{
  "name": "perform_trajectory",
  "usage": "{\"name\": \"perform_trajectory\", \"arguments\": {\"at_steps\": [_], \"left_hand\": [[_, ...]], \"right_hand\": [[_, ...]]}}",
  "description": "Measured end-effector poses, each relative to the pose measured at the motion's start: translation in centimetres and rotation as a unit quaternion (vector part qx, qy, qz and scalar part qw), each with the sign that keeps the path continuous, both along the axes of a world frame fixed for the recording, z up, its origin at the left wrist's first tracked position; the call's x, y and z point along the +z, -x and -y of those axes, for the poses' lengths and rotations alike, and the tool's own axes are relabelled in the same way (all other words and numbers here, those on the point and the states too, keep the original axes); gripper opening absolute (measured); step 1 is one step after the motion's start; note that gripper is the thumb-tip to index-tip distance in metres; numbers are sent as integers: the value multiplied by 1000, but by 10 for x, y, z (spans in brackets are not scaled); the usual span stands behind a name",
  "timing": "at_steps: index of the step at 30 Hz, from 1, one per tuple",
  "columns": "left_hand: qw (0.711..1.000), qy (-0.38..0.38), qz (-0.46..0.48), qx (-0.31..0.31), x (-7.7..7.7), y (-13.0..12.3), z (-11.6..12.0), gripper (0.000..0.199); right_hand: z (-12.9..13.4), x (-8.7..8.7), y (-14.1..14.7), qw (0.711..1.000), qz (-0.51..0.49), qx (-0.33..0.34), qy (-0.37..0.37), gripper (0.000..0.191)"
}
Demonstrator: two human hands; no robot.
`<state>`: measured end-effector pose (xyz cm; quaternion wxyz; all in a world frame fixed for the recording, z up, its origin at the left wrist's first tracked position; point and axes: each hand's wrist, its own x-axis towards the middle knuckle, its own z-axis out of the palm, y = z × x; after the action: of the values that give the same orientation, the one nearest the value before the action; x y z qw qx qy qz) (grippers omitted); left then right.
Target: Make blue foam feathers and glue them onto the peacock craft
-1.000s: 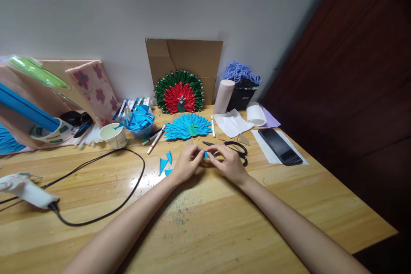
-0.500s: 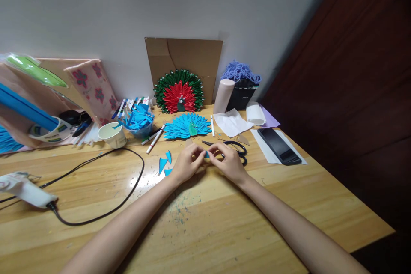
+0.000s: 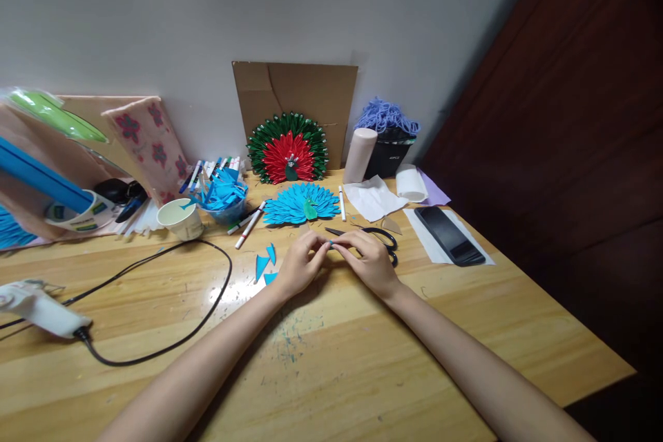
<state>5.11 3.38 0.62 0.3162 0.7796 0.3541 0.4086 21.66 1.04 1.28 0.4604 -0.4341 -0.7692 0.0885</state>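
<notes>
Over the wooden table, my left hand point(image 3: 304, 262) and my right hand point(image 3: 370, 262) meet fingertip to fingertip, both pinching one small blue piece point(image 3: 331, 244), mostly covered by the fingers. Black-handled scissors point(image 3: 389, 238) lie just behind my right hand, partly hidden by it. Left of my left hand are a few loose blue scraps point(image 3: 262, 266). A blue fan-shaped peacock point(image 3: 303, 204) with a green body lies flat beyond both hands. Behind it, a green and red peacock point(image 3: 289, 148) leans against a cardboard sheet point(image 3: 311, 93).
A white glue gun point(image 3: 44, 307) with a looped black cord lies at the left. Farther back are a paper cup point(image 3: 180, 219), a bowl of blue strips point(image 3: 224, 200) and markers. A phone point(image 3: 449, 236), tissue point(image 3: 373, 197) and pink bottle point(image 3: 360, 155) are at the right.
The fingertips of both hands have drawn slightly closer together, and less of the small blue piece shows between them. The view has shifted very slightly.
</notes>
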Motion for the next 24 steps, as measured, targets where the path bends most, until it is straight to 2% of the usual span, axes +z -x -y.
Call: {"name": "perform_trajectory", "arguments": {"at_steps": [9, 15, 19, 24], "left_hand": [[999, -21, 17, 30, -1, 0, 0, 16], [998, -58, 17, 27, -1, 1, -1, 13], [998, -52, 10, 32, -2, 0, -1, 11], [999, -31, 7, 29, -2, 0, -1, 8]], "right_hand": [[1, 2, 1, 999, -22, -16, 34, 11], [0, 0, 4, 995, -69, -13, 76, 9], [0, -3, 5, 992, -88, -11, 95, 8], [1, 1, 4, 993, -62, -22, 94, 7]]}}
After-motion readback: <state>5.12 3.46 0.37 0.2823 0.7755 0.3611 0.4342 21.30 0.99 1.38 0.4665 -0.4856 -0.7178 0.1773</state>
